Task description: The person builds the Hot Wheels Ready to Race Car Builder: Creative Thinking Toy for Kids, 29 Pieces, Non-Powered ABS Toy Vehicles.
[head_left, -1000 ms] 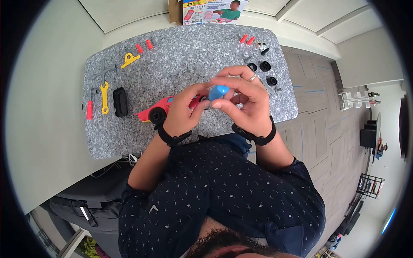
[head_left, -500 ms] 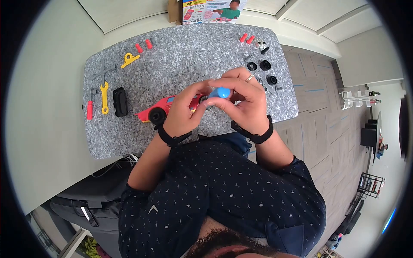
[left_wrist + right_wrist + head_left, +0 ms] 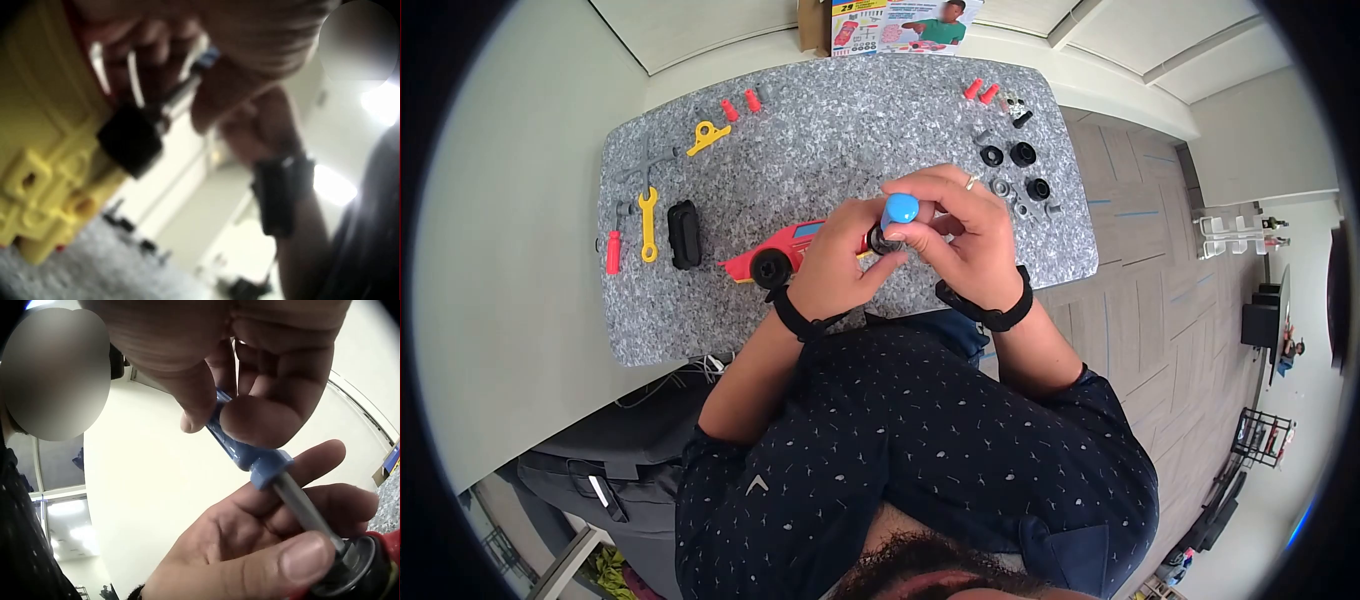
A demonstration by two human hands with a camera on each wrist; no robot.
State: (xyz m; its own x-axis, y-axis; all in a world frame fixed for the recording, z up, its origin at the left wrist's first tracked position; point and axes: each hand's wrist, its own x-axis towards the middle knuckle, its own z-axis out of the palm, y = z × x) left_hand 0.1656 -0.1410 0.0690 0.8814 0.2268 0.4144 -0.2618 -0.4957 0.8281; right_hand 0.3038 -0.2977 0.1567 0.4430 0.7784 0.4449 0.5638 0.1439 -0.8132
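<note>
My right hand (image 3: pixel 970 235) holds a blue-handled screwdriver (image 3: pixel 240 450) between thumb and fingers. Its grey shaft runs down to a black wheel (image 3: pixel 131 140) on a red toy car (image 3: pixel 785 240), the tip at the wheel's hub in the right wrist view. My left hand (image 3: pixel 835 260) grips the car around that wheel, thumb against the wheel and fingers behind the shaft. The car's yellow underside (image 3: pixel 44 125) fills the left of the left wrist view. The car's other black wheel (image 3: pixel 771 268) shows beside my left hand, which hides the middle of the body.
On the speckled table (image 3: pixel 850 110), a yellow wrench (image 3: pixel 648 225), a red-handled tool (image 3: pixel 613 252) and a black car part (image 3: pixel 684 235) lie to the left. Loose black wheels (image 3: pixel 1024 153) and small parts sit at the right. A printed box (image 3: pixel 905 28) stands behind.
The screwdriver has tilted more upright, its handle end now facing the head camera. My right hand has shifted slightly left, and more of the wheel shows under it.
</note>
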